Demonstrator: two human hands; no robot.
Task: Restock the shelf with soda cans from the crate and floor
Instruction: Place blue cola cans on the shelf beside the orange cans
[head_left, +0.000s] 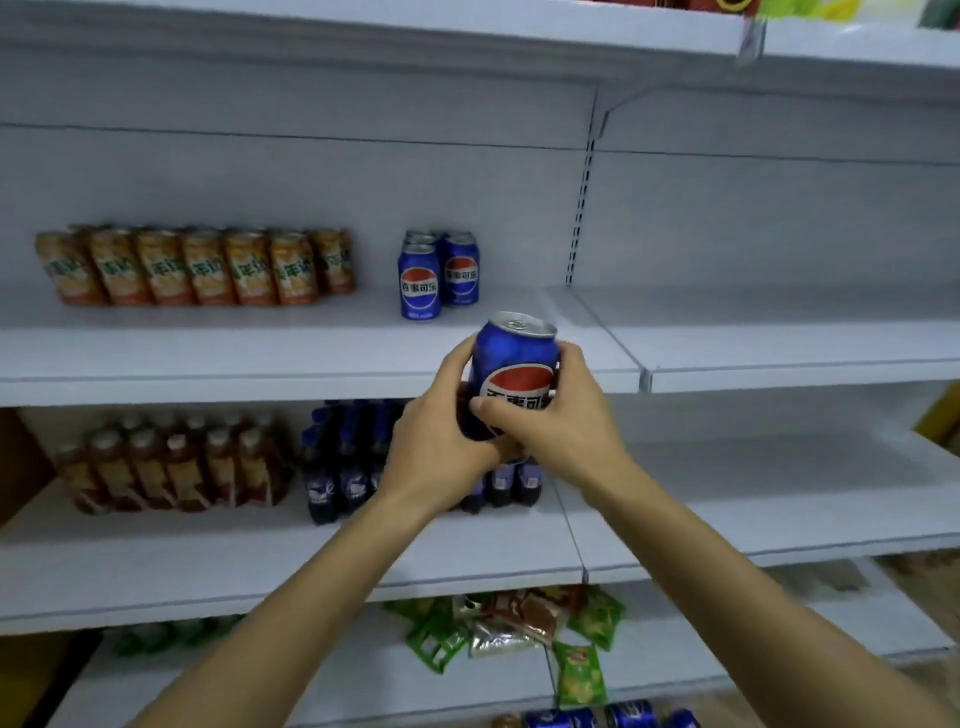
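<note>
Head: hands (441, 434) (569, 415) grip blue can (514, 358), near-upright, lid up.

Finding: the shelved blue cans (420, 286) carry a red-white-blue globe emblem lettered 百事可乐, the Pepsi brand. The held can (511, 364) bears the same emblem, its characters partly covered. The orange cans (208, 267) show a green band of Chinese characters, blurred, with 年 alone made out.

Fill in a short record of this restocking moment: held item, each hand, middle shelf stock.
Held item: blue Pepsi can, roughly upright, in front of the shelf edge
Left hand: grips the can's lower side
Right hand: grips the can's right side, thumb across the label
Shelf stock: shelved Pepsi cans, with orange cans to their left
</note>
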